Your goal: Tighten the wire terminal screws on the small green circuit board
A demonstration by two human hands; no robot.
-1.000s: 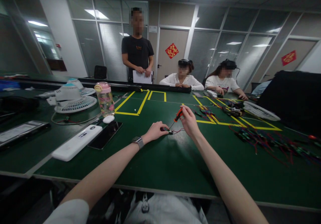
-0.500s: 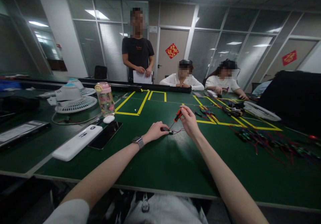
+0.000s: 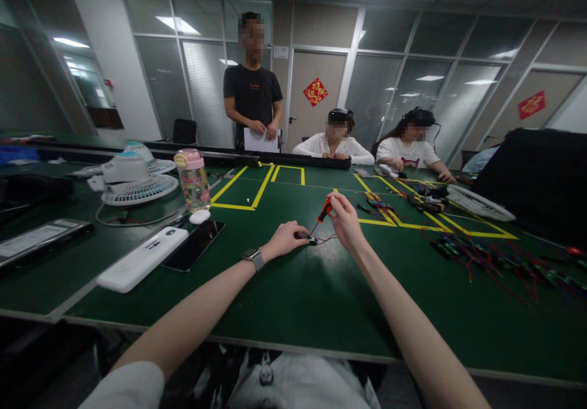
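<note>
In the head view my right hand [image 3: 343, 216] is closed around the orange and black handle of a screwdriver [image 3: 324, 210]. The thin shaft slants down to the left, its tip at a small circuit board [image 3: 313, 241] on the green table. My left hand [image 3: 288, 238] pinches this board from its left side, fingers partly covering it. Thin red and dark wires [image 3: 328, 238] run from the board toward the space under my right hand. Exactly where the tip touches is too small to make out.
A white phone-like device [image 3: 144, 259], a dark phone [image 3: 195, 247], a pink-lidded bottle [image 3: 193, 180] and a white fan [image 3: 137, 183] stand left. Wired boards [image 3: 499, 259] lie in a heap right. Yellow tape [image 3: 233, 207] marks the table [image 3: 293, 311]. A standing person [image 3: 252, 100] and seated people are opposite.
Both hands, the screwdriver and the board stay in nearly the same place. The camera view has shifted very slightly.
</note>
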